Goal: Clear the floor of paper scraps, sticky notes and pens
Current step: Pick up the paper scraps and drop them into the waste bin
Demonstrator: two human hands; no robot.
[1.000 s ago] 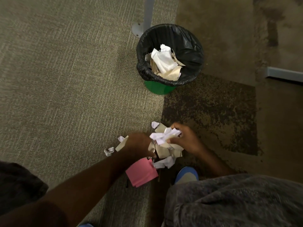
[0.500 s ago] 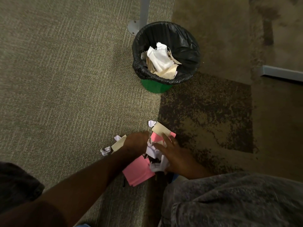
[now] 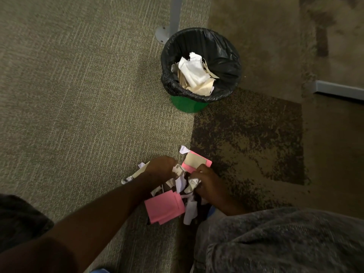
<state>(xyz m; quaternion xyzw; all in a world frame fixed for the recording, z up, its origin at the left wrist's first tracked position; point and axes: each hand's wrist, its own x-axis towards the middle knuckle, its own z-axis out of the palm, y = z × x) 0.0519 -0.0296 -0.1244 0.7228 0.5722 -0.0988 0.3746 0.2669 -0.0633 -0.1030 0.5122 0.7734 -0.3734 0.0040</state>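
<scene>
Right hand [image 3: 208, 184] low over the litter pile, fingers curled round a wad of white paper scraps [image 3: 192, 184]. A second earlier that hand was raised with a bundle of scraps at its fingertips; half a second earlier it lay flatter across the pile. It had since closed on a fresh clump. My reading: still gathering, not yet carrying anything to the bin.

Left hand [image 3: 162, 167] just beside it, knuckles up, paper poking out on both sides. It had barely shifted. Fingers hidden beneath the hand; grip could not be told.

Around the hands: a pink sticky pad [image 3: 164, 208] nearer the body, more pink sticky notes [image 3: 197, 164] on the far side under a tan scrap. Carpet [image 3: 78, 115] beneath.

Bin [image 3: 201, 66] with black liner stood well apart, ahead, already holding white and tan paper.

No pen could be picked out with certainty; a thin dark line by the pad was too small to name. Both forearms covered part of the pile.
</scene>
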